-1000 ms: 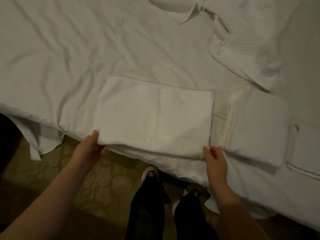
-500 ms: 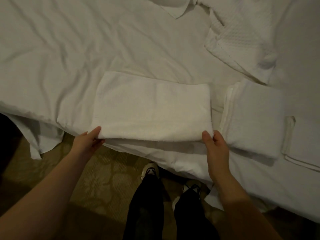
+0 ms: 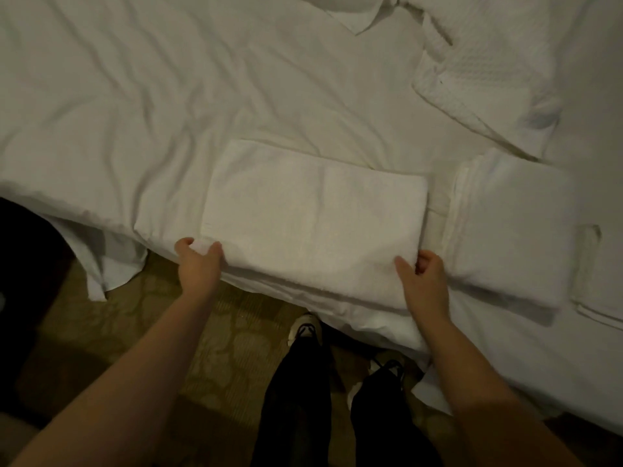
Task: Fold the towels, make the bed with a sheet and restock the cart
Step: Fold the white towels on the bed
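A folded white towel (image 3: 313, 210) lies flat at the near edge of the bed, on the wrinkled white sheet (image 3: 168, 106). My left hand (image 3: 199, 264) pinches its near left corner between thumb and fingers. My right hand (image 3: 424, 281) grips the near right corner, thumb on top and fingers curled at the towel's side. A second folded towel (image 3: 512, 224) lies just right of it, with a smaller folded cloth (image 3: 600, 274) at the right edge of the view.
A waffle-textured white cloth (image 3: 488, 72) lies crumpled at the back right of the bed. The sheet's edge hangs over patterned carpet (image 3: 135, 332). My dark-trousered legs and shoes (image 3: 303, 332) stand close against the bed. A dark shape (image 3: 20, 264) sits at the left.
Both hands have closed onto the towel's near corners, the left thumb and fingers now pinching the corner. The towel's near edge has shifted slightly toward me.
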`<action>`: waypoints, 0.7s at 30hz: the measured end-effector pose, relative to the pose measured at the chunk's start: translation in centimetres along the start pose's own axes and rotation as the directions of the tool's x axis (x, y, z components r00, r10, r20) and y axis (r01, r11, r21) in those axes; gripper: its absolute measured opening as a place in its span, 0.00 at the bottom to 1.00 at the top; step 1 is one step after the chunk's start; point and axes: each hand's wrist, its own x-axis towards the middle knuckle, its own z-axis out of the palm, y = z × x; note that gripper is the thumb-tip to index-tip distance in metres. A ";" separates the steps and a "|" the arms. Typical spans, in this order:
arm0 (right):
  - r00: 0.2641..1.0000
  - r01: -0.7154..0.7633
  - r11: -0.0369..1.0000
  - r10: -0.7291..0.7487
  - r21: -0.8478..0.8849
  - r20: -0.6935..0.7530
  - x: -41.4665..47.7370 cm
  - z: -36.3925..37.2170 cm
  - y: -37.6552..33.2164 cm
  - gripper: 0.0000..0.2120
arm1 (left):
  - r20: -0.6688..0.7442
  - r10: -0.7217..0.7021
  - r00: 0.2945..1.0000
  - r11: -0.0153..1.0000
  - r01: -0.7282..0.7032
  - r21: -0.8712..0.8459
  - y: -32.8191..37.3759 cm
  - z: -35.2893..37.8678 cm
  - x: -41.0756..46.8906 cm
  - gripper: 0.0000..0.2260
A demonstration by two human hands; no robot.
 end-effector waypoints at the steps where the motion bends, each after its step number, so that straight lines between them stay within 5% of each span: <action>1: 1.000 -0.011 1.000 0.011 0.021 0.007 0.4 -0.1 -0.5 0.22 | -0.069 0.127 0.989 0.985 -0.118 0.128 0.1 0.3 -0.9 0.25; 2: 1.000 -0.026 0.999 0.026 0.033 0.017 0.9 -0.1 -0.8 0.22 | -0.101 0.329 0.939 0.913 -0.289 0.289 0.2 0.6 -1.9 0.24; 4: 0.995 -0.081 0.996 0.078 0.048 0.058 1.8 -0.1 -1.6 0.23 | 0.035 0.699 0.714 0.593 -0.607 0.530 -0.3 2.0 -3.5 0.21; 6: 0.974 -0.183 0.968 0.155 0.169 0.166 2.5 -0.2 -2.3 0.22 | 0.297 0.734 0.610 0.378 -0.731 0.568 -0.8 4.0 -4.9 0.23; 9: 0.908 -0.340 0.855 0.189 0.393 0.375 2.5 -0.7 -3.3 0.20 | 0.511 0.558 0.654 0.341 -0.742 0.576 -1.4 6.6 -6.1 0.29; 14: 0.866 -0.227 0.837 -0.059 0.497 0.496 1.0 -0.1 -6.0 0.28 | 0.543 0.420 0.727 0.271 -0.672 0.689 -1.4 7.7 -5.8 0.27; 17: 0.898 -0.139 0.838 -0.118 0.528 0.423 -1.0 2.7 -8.4 0.26 | 0.612 0.360 0.704 0.397 -0.709 0.583 -0.2 6.8 -5.3 0.26; 19: 0.907 -0.051 0.867 -0.168 0.495 0.386 -2.3 5.4 -10.4 0.25 | 0.629 0.340 0.699 0.663 -0.652 0.368 0.9 5.4 -4.8 0.23; 21: 0.918 0.088 0.949 -0.195 0.302 0.345 -3.5 8.9 -12.5 0.25 | 0.593 0.276 0.757 0.934 -0.357 0.022 2.4 3.3 -4.7 0.17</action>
